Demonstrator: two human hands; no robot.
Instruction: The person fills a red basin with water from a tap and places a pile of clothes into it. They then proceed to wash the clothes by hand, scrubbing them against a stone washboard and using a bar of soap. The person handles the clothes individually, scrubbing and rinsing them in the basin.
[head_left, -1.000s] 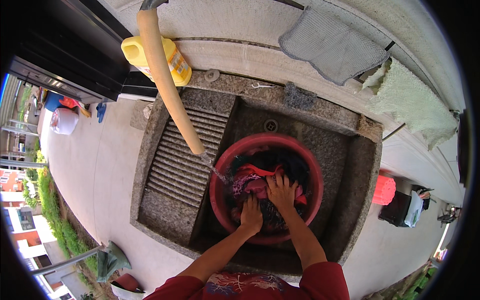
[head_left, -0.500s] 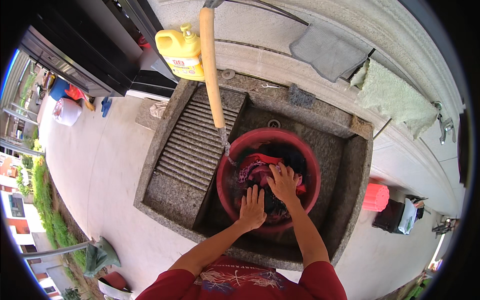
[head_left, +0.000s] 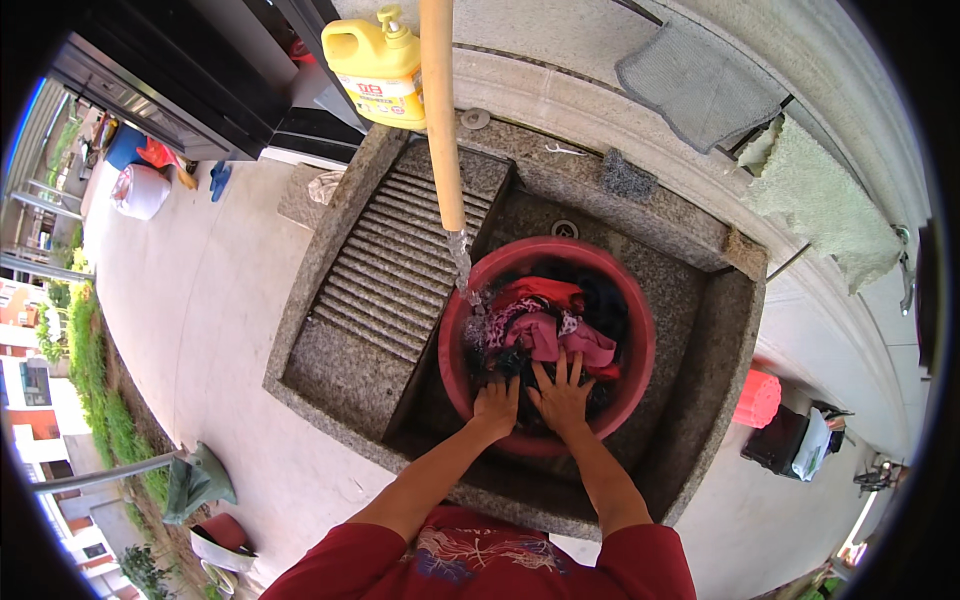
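Right hand (head_left: 562, 402) touches cloth (head_left: 543, 337) (crumpled).

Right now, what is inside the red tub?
The red tub holds red cloth, pink cloth and dark cloth; water falls in from the tan tube. The left hand and right hand cover parts of these. Whatever lies beneath the top cloths is hidden.

A speckled grey stone sink (head_left: 345, 365), with a ridged washboard (head_left: 385, 262) built into its left side, carries a round red tub (head_left: 646, 345) in its basin. Along the back ledge lie a grey disc (head_left: 475, 118), a small white object (head_left: 566, 150) and a dark grey scrubber (head_left: 628, 176).
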